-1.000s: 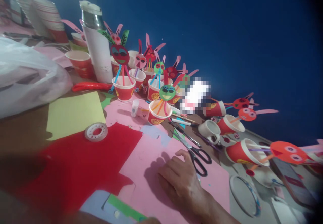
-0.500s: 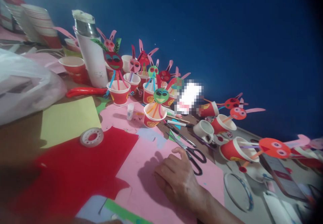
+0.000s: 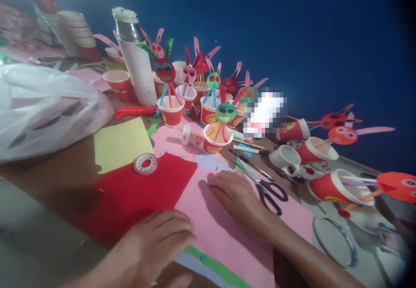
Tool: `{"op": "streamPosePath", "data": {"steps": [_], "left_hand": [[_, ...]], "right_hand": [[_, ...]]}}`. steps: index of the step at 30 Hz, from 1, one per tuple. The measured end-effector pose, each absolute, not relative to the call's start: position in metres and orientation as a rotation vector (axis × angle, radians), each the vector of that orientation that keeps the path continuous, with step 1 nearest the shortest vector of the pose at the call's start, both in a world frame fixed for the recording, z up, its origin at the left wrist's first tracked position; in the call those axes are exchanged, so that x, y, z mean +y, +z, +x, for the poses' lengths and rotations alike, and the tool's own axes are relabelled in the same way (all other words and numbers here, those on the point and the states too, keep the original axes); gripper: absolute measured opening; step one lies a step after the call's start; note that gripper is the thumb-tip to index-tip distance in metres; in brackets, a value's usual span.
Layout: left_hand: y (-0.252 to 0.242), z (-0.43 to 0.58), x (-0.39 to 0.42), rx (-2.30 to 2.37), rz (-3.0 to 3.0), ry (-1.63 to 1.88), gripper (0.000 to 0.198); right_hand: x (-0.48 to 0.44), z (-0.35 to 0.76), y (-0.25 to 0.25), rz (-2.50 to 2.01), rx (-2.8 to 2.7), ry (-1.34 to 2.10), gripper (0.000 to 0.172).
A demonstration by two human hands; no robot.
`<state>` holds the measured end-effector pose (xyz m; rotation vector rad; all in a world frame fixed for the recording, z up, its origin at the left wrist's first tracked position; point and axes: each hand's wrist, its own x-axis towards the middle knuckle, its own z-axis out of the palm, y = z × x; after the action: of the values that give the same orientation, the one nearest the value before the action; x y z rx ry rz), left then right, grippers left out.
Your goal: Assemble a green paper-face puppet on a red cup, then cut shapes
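My left hand point(image 3: 156, 240) is low in the view, over the near edge of a red sheet of paper point(image 3: 130, 195). Its fingers are stretched forward, and a green paper strip point(image 3: 222, 270) lies just beside the fingertips. My right hand point(image 3: 235, 192) rests palm down on a large pink sheet point(image 3: 227, 240), fingers extended to the left, nothing seen in them. Black-handled scissors point(image 3: 260, 180) lie just beyond the right hand's wrist. A white tape roll point(image 3: 138, 163) sits on the far edge of the red sheet.
Red paper cups point(image 3: 170, 115) with paper faces on straws stand along the back. A white flask point(image 3: 136, 71), a mug point(image 3: 282, 158), a yellow sheet point(image 3: 121, 143) and a white plastic bag point(image 3: 48, 114) surround the work area. A bangle point(image 3: 354, 253) lies at right.
My left hand has come into view from the bottom edge, over the papers. My right hand's fingers have flattened onto the pink sheet. The whole view has shifted, moving the objects rightward.
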<state>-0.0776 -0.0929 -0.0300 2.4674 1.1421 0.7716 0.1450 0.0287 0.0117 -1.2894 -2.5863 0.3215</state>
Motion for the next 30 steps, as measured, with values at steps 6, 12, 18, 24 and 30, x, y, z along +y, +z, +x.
{"op": "streamPosePath", "data": {"steps": [6, 12, 18, 24, 30], "left_hand": [[0.028, -0.056, -0.044, 1.105, 2.600, 0.509, 0.025], [0.022, -0.051, -0.047, 1.199, 2.633, 0.377, 0.021], [0.022, -0.051, -0.044, 1.197, 2.641, 0.320, 0.017], [0.021, -0.054, -0.038, 1.130, 2.635, 0.247, 0.017], [0.019, -0.056, -0.031, 1.067, 2.615, 0.269, 0.016]], "right_hand": [[0.032, 0.122, 0.012, -1.349, -2.682, 0.291, 0.012], [0.042, 0.107, 0.014, -1.367, -2.752, 0.208, 0.007], [0.046, 0.106, 0.012, -1.335, -2.777, 0.244, 0.011], [0.041, 0.114, 0.012, -1.273, -2.715, 0.276, 0.012], [0.043, 0.129, 0.018, -1.221, -2.600, 0.147, 0.016]]}}
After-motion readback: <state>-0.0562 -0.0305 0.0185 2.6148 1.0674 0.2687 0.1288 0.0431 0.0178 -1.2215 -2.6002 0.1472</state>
